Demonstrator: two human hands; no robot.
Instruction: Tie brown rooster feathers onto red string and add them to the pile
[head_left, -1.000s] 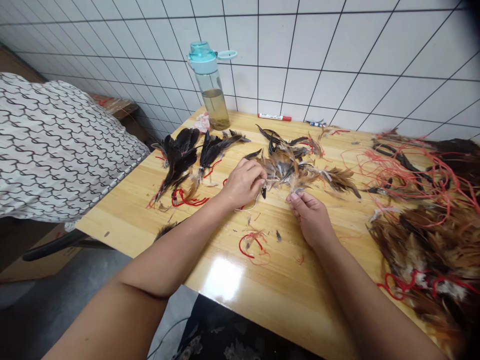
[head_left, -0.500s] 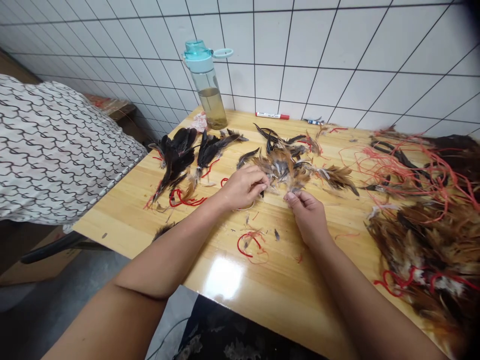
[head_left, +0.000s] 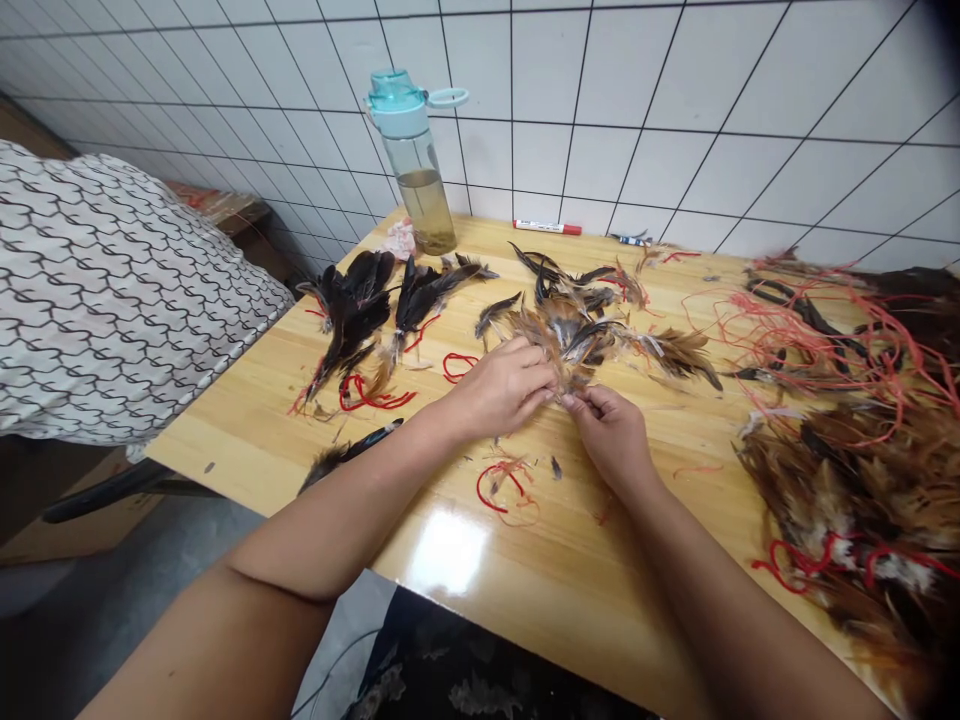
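Observation:
My left hand (head_left: pixel 502 390) and my right hand (head_left: pixel 609 435) meet at the lower end of a loose bunch of brown and black feathers (head_left: pixel 570 340) on the wooden table. Both pinch the bunch at its base, with fingertips nearly touching. Two black feather bunches (head_left: pixel 352 320) (head_left: pixel 424 295) lie to the left, beside loose red string (head_left: pixel 367 395). A loop of red string (head_left: pixel 457 365) lies just beyond my left hand. A single dark feather (head_left: pixel 345 452) lies below my left wrist.
A large heap of brown feathers (head_left: pixel 847 490) tangled with red string covers the table's right side. A water bottle (head_left: pixel 412 165) and a red marker (head_left: pixel 547 227) stand against the tiled wall (head_left: pixel 637 90). A patterned cloth (head_left: pixel 112 300) hangs past the table's left edge.
My left hand has moved right and closed onto the feather bunch, uncovering the red loop. The dark feather below my left wrist now shows more of its length.

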